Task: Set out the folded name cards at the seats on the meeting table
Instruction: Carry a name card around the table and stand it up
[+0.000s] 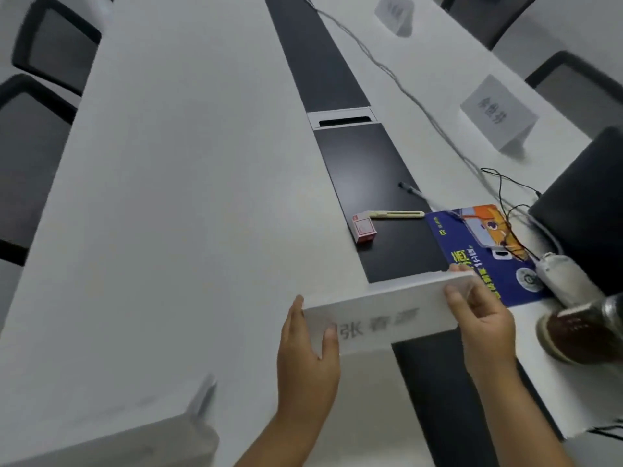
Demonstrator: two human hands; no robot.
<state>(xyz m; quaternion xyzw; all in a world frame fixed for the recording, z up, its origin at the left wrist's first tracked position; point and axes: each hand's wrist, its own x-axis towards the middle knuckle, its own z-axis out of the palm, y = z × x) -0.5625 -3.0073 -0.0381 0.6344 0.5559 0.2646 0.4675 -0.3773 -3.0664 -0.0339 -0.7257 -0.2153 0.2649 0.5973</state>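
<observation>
Currently the left hand [308, 345] and right hand [478, 315] each grip one end of a folded name card [381, 315], apparently held above the meeting table [188, 203] near its dark centre strip [374, 183]. Next: lower it squarely at an unfilled seat.
</observation>
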